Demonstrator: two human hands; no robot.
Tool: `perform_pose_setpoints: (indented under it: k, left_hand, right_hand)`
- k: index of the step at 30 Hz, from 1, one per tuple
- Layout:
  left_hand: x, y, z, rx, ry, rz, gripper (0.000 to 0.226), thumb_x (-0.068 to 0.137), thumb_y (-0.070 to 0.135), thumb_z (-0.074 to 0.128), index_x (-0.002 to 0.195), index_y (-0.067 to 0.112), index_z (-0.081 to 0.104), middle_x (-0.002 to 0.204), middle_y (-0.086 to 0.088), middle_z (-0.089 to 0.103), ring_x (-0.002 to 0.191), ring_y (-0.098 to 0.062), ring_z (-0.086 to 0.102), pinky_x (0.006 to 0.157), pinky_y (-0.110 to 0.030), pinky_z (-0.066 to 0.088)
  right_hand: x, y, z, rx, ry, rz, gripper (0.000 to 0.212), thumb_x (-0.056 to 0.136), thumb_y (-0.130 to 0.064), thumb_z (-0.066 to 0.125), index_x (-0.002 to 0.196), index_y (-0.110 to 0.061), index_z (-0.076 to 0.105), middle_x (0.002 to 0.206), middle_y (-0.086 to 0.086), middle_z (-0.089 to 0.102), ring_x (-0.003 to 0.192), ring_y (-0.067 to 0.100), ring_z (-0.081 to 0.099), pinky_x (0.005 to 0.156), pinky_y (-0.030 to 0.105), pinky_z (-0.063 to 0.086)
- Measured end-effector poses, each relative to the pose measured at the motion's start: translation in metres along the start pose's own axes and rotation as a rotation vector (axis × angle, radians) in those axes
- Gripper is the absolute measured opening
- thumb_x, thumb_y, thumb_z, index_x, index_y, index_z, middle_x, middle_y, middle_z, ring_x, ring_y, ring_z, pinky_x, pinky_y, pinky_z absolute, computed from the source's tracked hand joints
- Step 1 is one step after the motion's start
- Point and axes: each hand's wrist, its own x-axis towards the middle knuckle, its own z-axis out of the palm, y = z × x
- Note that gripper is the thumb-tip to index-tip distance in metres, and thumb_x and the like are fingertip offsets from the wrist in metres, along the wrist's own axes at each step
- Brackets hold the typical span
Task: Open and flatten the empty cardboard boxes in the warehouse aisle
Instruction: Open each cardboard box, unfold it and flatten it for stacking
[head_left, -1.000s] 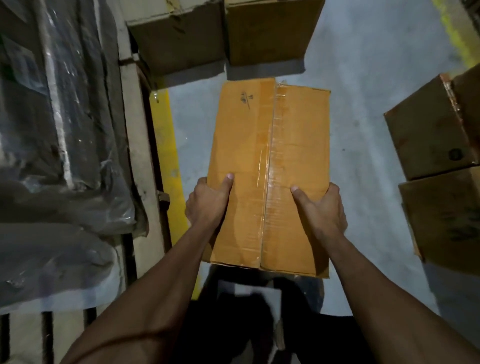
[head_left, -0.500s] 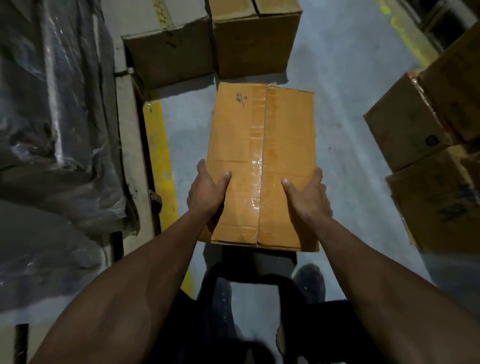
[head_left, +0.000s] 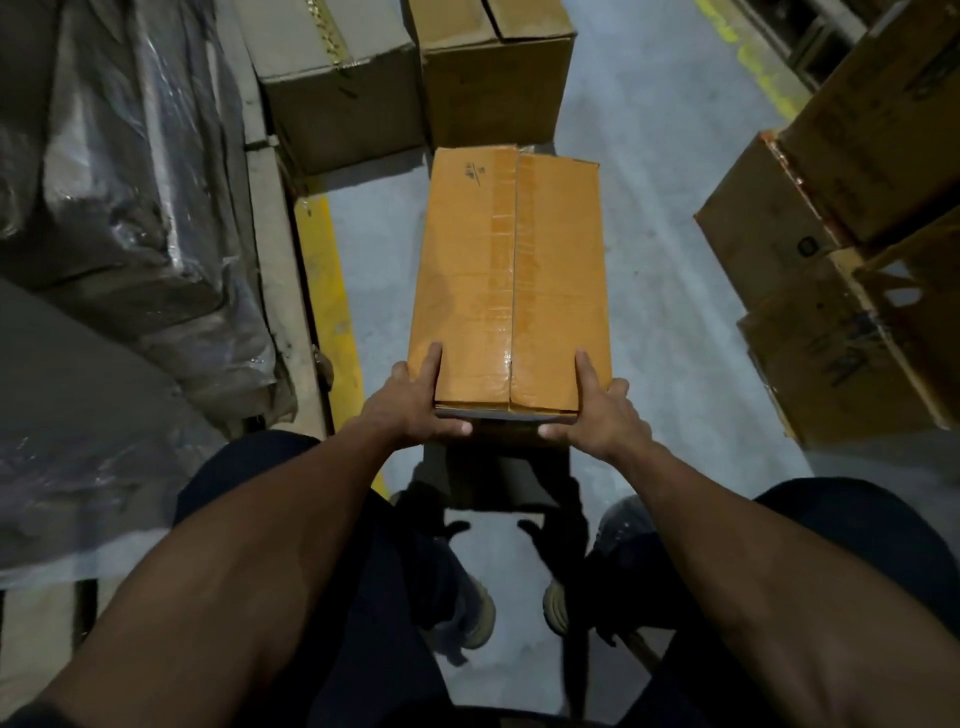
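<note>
Two hands on one box | our left hand (head_left: 415, 402) and right hand (head_left: 597, 410) grip the near corners of the taped cardboard box (head_left: 511, 280) | its long axis and tape seam (head_left: 514, 260) run straight ahead, away from both hands | neither hand nearer.

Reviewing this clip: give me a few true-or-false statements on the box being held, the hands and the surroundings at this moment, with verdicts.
1. Both hands grip the near end of the orange box. True: left hand, right hand.
2. The box's top flaps stand open. False: they lie closed, with clear tape along the middle seam.
3. A yellow floor line runs left of the box. True.
4. The box rests on a table. False: it is held above the grey floor.
5. Brown boxes are stacked on the right. True.
</note>
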Motion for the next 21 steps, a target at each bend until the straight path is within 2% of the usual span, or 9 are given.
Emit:
perform_pose_setpoints:
  k: [4,7,11,15,18,21]
  left_hand:
    - [0.007,-0.001,0.01,-0.065,0.095,0.006,0.125,0.075,0.049,0.081,0.154,0.041,-0.015,0.14,-0.022,0.032,0.118,-0.042,0.053,0.099,-0.049,0.047]
    - [0.014,-0.002,0.014,-0.105,0.153,0.002,0.126,0.072,0.049,0.084,0.153,0.046,-0.013,0.126,-0.022,0.042,0.103,-0.042,0.058,0.091,-0.048,0.052]
    - [0.019,-0.004,0.015,-0.058,0.193,0.013,0.13,0.066,0.058,0.084,0.154,0.044,-0.009,0.123,-0.022,0.052,0.109,-0.04,0.057,0.089,-0.044,0.05]
    - [0.016,-0.002,0.004,-0.047,0.209,0.037,0.128,0.064,0.066,0.081,0.157,0.038,-0.003,0.133,-0.017,0.059,0.113,-0.037,0.059,0.087,-0.044,0.051]
    - [0.005,0.01,-0.014,-0.052,0.245,0.07,0.112,0.072,0.069,0.073,0.158,0.03,0.013,0.139,-0.013,0.058,0.118,-0.038,0.058,0.089,-0.045,0.051]
    - [-0.01,0.024,-0.038,-0.056,0.282,0.09,0.09,0.08,0.063,0.069,0.151,0.021,0.033,0.138,-0.012,0.059,0.119,-0.038,0.057,0.089,-0.044,0.05]
  right_hand:
    - [0.005,0.0,0.011,0.025,0.08,0.002,0.114,0.083,-0.043,0.078,0.154,-0.044,-0.01,0.135,0.013,0.026,0.119,0.034,0.047,0.097,0.047,0.043]
    - [0.011,-0.002,0.022,0.076,0.163,0.021,0.109,0.084,-0.038,0.078,0.155,-0.044,-0.005,0.132,0.013,0.027,0.116,0.032,0.046,0.096,0.047,0.043]
    - [0.017,-0.004,0.025,0.138,0.188,0.04,0.109,0.082,-0.033,0.081,0.155,-0.045,0.0,0.131,0.013,0.027,0.116,0.032,0.045,0.097,0.047,0.043]
    - [0.016,-0.008,0.016,0.205,0.178,0.06,0.107,0.08,-0.03,0.083,0.155,-0.043,0.007,0.132,0.015,0.03,0.12,0.036,0.043,0.099,0.048,0.042]
    - [0.008,-0.013,0.001,0.219,0.199,0.063,0.102,0.081,-0.038,0.082,0.154,-0.042,0.011,0.134,0.016,0.033,0.124,0.037,0.04,0.1,0.048,0.041]
    - [-0.006,-0.02,-0.015,0.211,0.242,0.045,0.095,0.083,-0.049,0.076,0.155,-0.041,0.015,0.137,0.016,0.033,0.127,0.038,0.036,0.101,0.047,0.04]
